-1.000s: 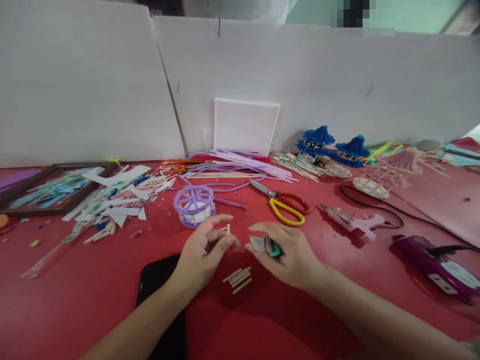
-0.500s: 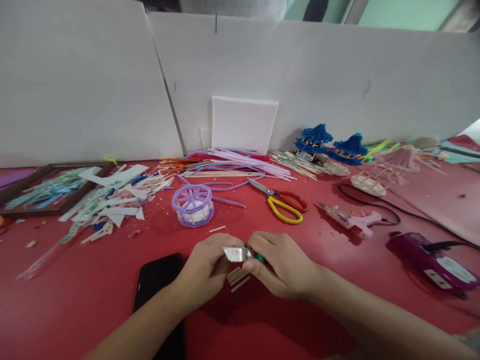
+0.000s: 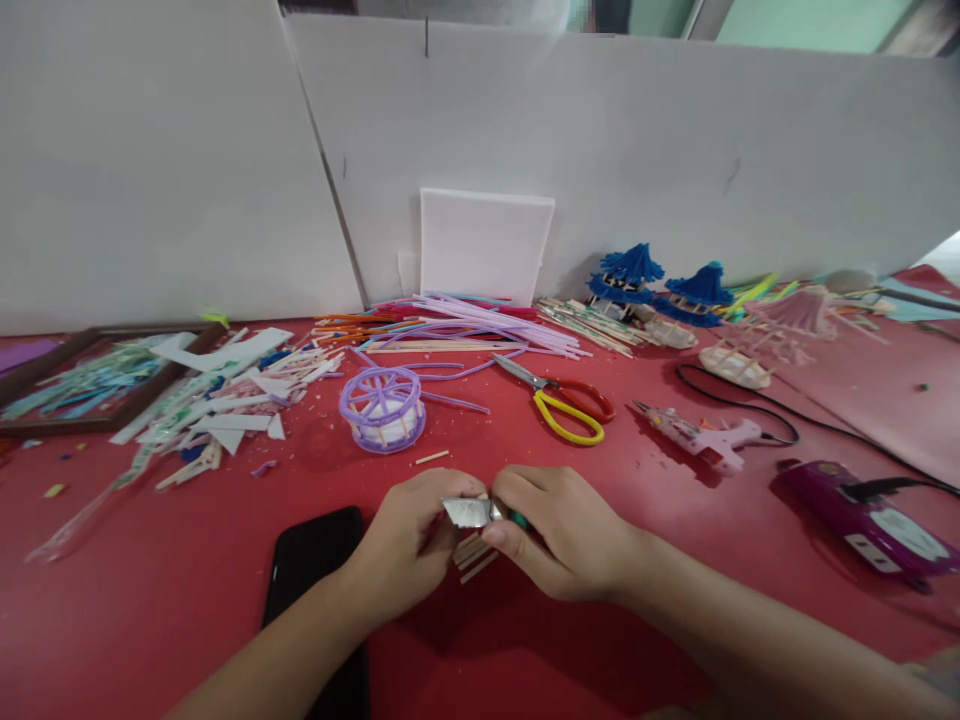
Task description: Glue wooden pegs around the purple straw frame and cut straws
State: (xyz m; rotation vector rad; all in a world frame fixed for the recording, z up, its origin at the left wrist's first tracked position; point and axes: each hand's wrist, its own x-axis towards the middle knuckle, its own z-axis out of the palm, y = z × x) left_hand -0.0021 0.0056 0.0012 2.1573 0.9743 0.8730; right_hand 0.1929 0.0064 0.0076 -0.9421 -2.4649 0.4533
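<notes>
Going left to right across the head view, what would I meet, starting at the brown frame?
Brown frame, purple wheel-topped piece, metal blade, scissors, pink glue gun, purple plastic box.

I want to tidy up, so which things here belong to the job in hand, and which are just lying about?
Seemingly in the job:
green-handled blade, held in the right hand
short sticks, beside the left hand

Seemingly just lying about:
phone
scissors
glue gun
purple round frame
</notes>
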